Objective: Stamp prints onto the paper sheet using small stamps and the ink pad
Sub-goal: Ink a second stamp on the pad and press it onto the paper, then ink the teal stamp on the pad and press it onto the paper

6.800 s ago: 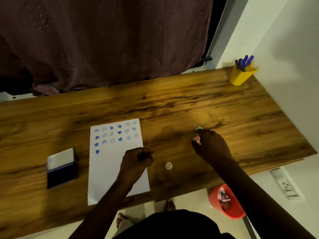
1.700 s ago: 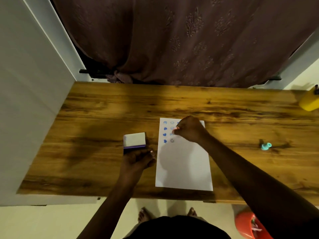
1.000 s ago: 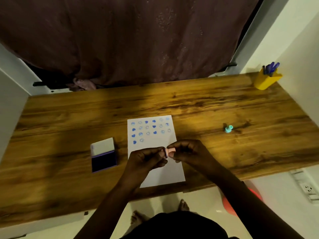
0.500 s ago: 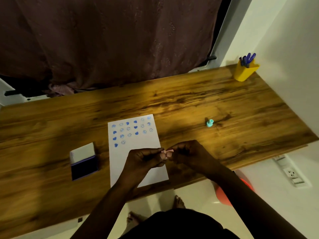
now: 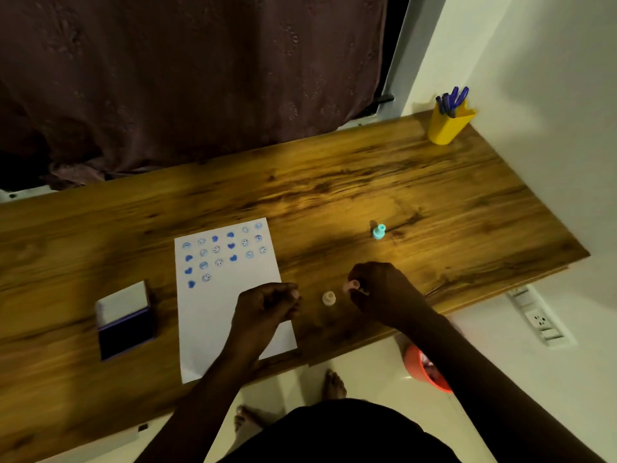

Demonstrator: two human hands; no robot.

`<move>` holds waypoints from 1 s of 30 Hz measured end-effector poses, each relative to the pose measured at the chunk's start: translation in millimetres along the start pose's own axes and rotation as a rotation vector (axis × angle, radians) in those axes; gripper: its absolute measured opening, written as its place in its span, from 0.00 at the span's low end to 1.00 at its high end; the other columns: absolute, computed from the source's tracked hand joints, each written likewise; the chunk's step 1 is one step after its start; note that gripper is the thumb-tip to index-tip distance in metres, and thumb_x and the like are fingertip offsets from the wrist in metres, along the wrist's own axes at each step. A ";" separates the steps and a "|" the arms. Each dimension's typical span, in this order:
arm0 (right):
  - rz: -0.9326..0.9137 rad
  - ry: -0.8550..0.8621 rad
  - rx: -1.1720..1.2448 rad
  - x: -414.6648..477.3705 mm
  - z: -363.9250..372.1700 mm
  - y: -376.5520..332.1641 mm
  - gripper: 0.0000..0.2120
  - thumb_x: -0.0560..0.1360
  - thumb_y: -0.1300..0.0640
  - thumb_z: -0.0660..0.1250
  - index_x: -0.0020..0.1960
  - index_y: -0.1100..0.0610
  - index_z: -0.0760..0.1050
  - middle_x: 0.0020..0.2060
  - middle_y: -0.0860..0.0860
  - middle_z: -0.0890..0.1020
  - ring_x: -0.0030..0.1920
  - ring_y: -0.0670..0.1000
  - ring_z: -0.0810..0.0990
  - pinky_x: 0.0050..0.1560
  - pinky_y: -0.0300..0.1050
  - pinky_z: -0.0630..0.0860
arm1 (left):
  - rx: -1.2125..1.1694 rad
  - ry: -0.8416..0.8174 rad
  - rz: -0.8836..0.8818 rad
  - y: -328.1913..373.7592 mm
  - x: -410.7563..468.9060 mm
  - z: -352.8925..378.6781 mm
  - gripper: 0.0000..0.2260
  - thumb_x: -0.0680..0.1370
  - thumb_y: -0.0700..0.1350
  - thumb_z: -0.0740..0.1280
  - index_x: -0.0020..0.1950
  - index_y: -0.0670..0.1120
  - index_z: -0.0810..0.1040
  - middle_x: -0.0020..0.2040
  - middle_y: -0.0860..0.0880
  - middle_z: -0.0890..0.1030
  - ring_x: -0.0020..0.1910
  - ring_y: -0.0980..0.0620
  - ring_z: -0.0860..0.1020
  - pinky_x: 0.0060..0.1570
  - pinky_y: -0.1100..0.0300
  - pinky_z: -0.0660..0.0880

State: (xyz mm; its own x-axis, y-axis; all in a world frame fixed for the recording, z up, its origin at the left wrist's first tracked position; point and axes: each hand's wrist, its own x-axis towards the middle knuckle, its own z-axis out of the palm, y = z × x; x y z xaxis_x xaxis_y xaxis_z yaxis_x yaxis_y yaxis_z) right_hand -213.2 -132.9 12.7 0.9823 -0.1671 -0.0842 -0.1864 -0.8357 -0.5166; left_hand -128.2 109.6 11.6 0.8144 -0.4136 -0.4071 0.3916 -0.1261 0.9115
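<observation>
Two hands: right hand (image 5: 384, 292) pinches pink stamp (image 5: 351, 285); left hand (image 5: 267, 305) curled, contents unclear.

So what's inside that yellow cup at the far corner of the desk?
The yellow cup holds several blue-purple pens; only their top ends stick out above the rim. Their lower parts and anything else at the bottom are hidden by the cup's wall.

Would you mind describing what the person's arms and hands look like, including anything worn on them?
Both forearms are bare, with no sleeves showing. The left hand and right hand wear no gloves; no watch, ring or bracelet is visible, though the lighting is dim.
</observation>
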 end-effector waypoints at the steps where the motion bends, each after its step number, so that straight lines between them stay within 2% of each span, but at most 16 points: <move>1: 0.010 -0.025 -0.042 0.8 3.6 2.9 0.06 0.76 0.52 0.68 0.49 0.52 0.80 0.44 0.48 0.82 0.42 0.47 0.81 0.40 0.42 0.77 | 0.000 0.004 -0.002 -1.0 0.6 0.4 0.07 0.78 0.38 0.73 0.50 0.49 0.88 0.47 0.40 0.89 0.50 0.39 0.88 0.51 0.49 0.86; 3: 0.021 -0.071 -0.091 3.0 9.3 5.4 0.07 0.77 0.52 0.67 0.52 0.52 0.80 0.46 0.49 0.81 0.46 0.49 0.80 0.43 0.42 0.75 | -0.008 0.007 -0.006 -2.1 1.3 1.6 0.07 0.78 0.38 0.73 0.51 0.48 0.87 0.47 0.40 0.89 0.50 0.39 0.88 0.51 0.50 0.86; 7: 0.020 -0.112 -0.115 6.3 14.7 7.3 0.09 0.77 0.51 0.66 0.54 0.53 0.79 0.49 0.51 0.81 0.50 0.51 0.80 0.47 0.44 0.77 | -0.021 0.021 -0.011 -2.1 4.7 6.0 0.06 0.79 0.38 0.72 0.52 0.47 0.87 0.47 0.40 0.89 0.50 0.37 0.87 0.54 0.46 0.84; 13: -0.008 -0.137 -0.138 7.1 17.2 11.5 0.11 0.78 0.51 0.66 0.57 0.53 0.78 0.51 0.51 0.81 0.52 0.50 0.80 0.49 0.42 0.76 | -0.069 0.037 -0.012 0.0 7.7 14.7 0.06 0.79 0.36 0.72 0.52 0.45 0.87 0.47 0.38 0.88 0.50 0.36 0.87 0.48 0.55 0.86; 15: -0.006 -0.146 -0.110 6.5 14.9 12.9 0.16 0.78 0.48 0.66 0.63 0.52 0.76 0.55 0.51 0.81 0.56 0.52 0.80 0.53 0.44 0.77 | -0.067 0.037 -0.013 1.2 8.6 16.7 0.06 0.79 0.36 0.72 0.52 0.45 0.87 0.47 0.38 0.88 0.50 0.37 0.87 0.49 0.55 0.86; 17: 0.032 -0.088 -0.080 8.9 6.4 16.1 0.24 0.76 0.43 0.68 0.68 0.52 0.75 0.56 0.51 0.82 0.54 0.52 0.82 0.54 0.46 0.78 | -0.064 0.042 -0.013 2.7 9.6 18.0 0.06 0.79 0.36 0.72 0.52 0.45 0.87 0.47 0.39 0.89 0.50 0.38 0.87 0.50 0.54 0.86; 18: 0.051 -0.024 -0.083 12.8 0.2 19.2 0.26 0.74 0.41 0.70 0.68 0.52 0.76 0.54 0.51 0.83 0.51 0.53 0.83 0.51 0.46 0.79 | -0.063 0.046 -0.011 3.4 10.3 18.5 0.06 0.79 0.37 0.72 0.52 0.46 0.87 0.47 0.39 0.89 0.50 0.39 0.88 0.50 0.54 0.85; 20: 0.074 0.139 -0.094 25.4 -14.1 29.5 0.22 0.73 0.44 0.72 0.63 0.54 0.79 0.47 0.52 0.85 0.46 0.54 0.85 0.47 0.45 0.79 | -0.065 0.052 -0.002 4.3 11.6 19.4 0.06 0.79 0.36 0.72 0.52 0.45 0.86 0.47 0.38 0.88 0.49 0.38 0.87 0.51 0.52 0.85; 23: 0.120 0.280 -0.138 49.4 -34.3 48.6 0.17 0.74 0.50 0.71 0.59 0.58 0.80 0.45 0.55 0.86 0.45 0.57 0.86 0.44 0.47 0.80 | -0.079 0.054 -0.007 5.4 12.9 21.5 0.06 0.79 0.36 0.72 0.53 0.44 0.86 0.47 0.38 0.88 0.50 0.38 0.87 0.50 0.53 0.85; 26: 0.231 0.237 -0.183 69.6 -38.8 64.4 0.23 0.75 0.47 0.71 0.63 0.61 0.77 0.48 0.59 0.86 0.47 0.59 0.85 0.44 0.49 0.82 | -0.085 0.058 -0.016 5.8 13.7 22.3 0.06 0.78 0.37 0.73 0.54 0.43 0.86 0.48 0.39 0.89 0.50 0.39 0.88 0.49 0.55 0.86; 30: 0.287 0.171 -0.233 85.5 -33.5 75.3 0.21 0.74 0.47 0.72 0.57 0.62 0.78 0.46 0.62 0.85 0.45 0.63 0.85 0.41 0.52 0.82 | -0.101 0.065 0.004 6.8 14.0 21.9 0.06 0.78 0.37 0.74 0.52 0.45 0.88 0.47 0.40 0.89 0.49 0.40 0.88 0.49 0.54 0.85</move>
State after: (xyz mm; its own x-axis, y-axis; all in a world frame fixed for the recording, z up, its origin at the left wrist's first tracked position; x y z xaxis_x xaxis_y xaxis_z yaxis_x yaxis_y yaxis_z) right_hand -143.8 -227.7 -4.8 0.8766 -0.4791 -0.0444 -0.4708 -0.8351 -0.2845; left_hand -123.5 83.2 13.4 0.8406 -0.3544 -0.4096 0.4268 -0.0322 0.9038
